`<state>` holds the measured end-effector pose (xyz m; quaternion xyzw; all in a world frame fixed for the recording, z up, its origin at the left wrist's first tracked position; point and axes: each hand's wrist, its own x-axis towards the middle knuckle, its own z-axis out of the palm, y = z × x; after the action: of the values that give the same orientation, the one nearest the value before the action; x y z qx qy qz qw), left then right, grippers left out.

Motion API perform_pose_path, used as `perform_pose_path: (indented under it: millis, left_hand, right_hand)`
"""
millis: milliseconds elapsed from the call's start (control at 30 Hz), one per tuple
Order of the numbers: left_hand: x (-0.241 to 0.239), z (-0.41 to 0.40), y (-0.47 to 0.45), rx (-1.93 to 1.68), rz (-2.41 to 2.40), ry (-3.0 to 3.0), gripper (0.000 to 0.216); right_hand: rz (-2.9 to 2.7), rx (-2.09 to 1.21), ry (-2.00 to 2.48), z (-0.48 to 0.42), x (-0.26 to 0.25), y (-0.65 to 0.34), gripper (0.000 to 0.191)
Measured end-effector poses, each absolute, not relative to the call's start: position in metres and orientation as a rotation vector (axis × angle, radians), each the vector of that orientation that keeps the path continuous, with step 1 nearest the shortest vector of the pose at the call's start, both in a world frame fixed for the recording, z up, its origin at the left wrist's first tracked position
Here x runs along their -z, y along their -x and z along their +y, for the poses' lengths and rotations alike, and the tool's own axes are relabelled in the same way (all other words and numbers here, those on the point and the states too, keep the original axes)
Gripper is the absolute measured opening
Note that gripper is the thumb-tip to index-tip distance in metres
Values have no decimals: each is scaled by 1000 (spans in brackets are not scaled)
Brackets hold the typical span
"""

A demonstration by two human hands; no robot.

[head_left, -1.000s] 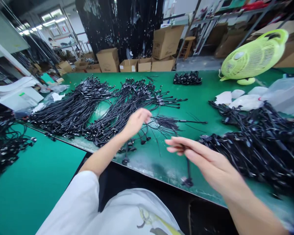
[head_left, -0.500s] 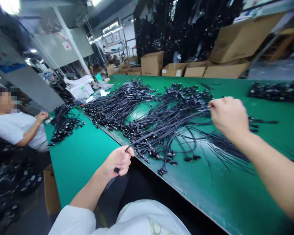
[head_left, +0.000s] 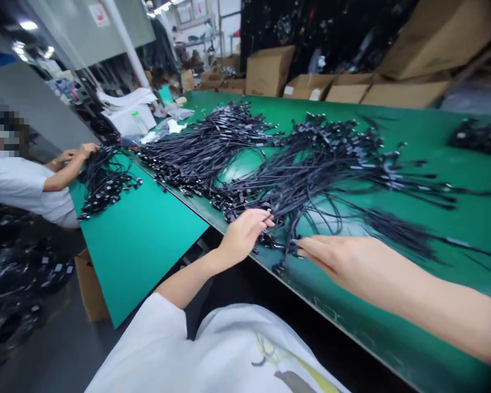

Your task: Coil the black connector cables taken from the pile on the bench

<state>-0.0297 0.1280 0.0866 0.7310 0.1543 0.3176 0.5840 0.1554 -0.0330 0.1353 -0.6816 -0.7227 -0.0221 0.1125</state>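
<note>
Black cables [head_left: 294, 185] with connectors at their ends lie in a tangled heap on the green table. My left hand [head_left: 247, 234] is over the heap's near edge, its fingers curled together among the connectors; what they hold, if anything, is hidden. Just to the right, my right hand [head_left: 339, 256] comes in low with fingers pressed together, their tips at a cable's connector end. Several connectors [head_left: 278, 267] hang near the table edge below both hands.
A second cable heap [head_left: 213, 142] lies further left. A thin dark bundle [head_left: 401, 232] is at right, and more black items [head_left: 478, 136] at far right. Across the lower green table [head_left: 147, 245], another person [head_left: 20, 180] handles cables [head_left: 106, 185]. Cardboard boxes [head_left: 268, 71] line the back.
The cable stretched between my hands is no longer held up. My right hand has come down and left; my left hand has moved right, up onto the heap. The view has tilted down.
</note>
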Motion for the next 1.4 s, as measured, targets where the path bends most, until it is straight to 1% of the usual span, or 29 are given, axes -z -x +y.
perform_pose_path:
  millis: [33,100,167,200,267,300,333,400,467,533,600,700,767,833,933,1000,1067,1167,1233,1300,1333,1400]
  left_hand:
    - [-85,119,22,-617,288,-1734,46]
    - [-82,106,14,-327,183,-1607,47]
    - [-83,104,13,-130,144,-1366,48]
    - [-85,107,14,-94,142,-1244,46]
    - [-94,118,18,-106,177,-1050,39]
    - [-99,124,20,-143,211,-975,35]
    - [-105,130,22,-198,248,-911,34]
    - [-116,138,24,-333,324,-829,38]
    - [-124,142,23,-416,383,-799,45]
    - [-126,143,17,-393,416,-783,44]
    - [-125,141,10,-320,406,-757,36]
    - [-121,138,1,-296,379,-725,26]
    - [-118,136,-3,-335,384,-742,26]
    - [-115,133,-9,-377,386,-813,28]
    - [-106,118,-21,-423,352,-1066,36]
    - [-97,102,-28,-412,271,-1339,43]
    - [-88,84,-31,-344,154,-1627,46]
    - [-80,68,-29,-152,32,-1811,46]
    - [-79,65,-29,-112,25,-1649,46]
    - [-80,65,-32,-159,72,-1375,46]
    - [-81,64,-35,-202,116,-1260,48]
    - [-79,59,-42,-238,191,-1130,52]
  right_hand:
    - [-2126,104,1987,-33,-139,-143,30]
    - [-2049,208,2032,-33,-149,-145,31]
    - [-1868,293,2174,-39,-154,-175,32]
    - [-1785,282,2231,-45,-153,-195,30]
    - [-1647,153,2264,-64,-144,-230,27]
    - [-1601,56,2238,-74,-137,-244,29]
    - [-1569,-34,2196,-84,-129,-253,34]
    - [-1530,-117,2133,-102,-111,-260,46]
    - [-1515,-42,2131,-116,-98,-255,54]
    - [-1517,86,2153,-127,-90,-246,56]
    - [-1539,171,2165,-135,-87,-239,53]
    - [-1538,195,2164,-142,-85,-239,47]
    - [-1526,235,2166,-143,-81,-242,45]
    - [-1574,366,2157,-141,-77,-236,44]
    - [-1807,548,2029,-130,-79,-206,37]
    - [-1972,466,1892,-119,-87,-179,33]
    - [-2005,269,1801,-107,-97,-160,34]
    - [-1745,-16,1795,-92,-106,-156,36]
    - [-1388,-35,1798,-84,-102,-162,34]
    - [-1064,-53,1714,-75,-92,-163,43]
    - [-955,-136,1649,-70,-85,-160,48]
    - [-755,-390,1487,-61,-74,-150,48]
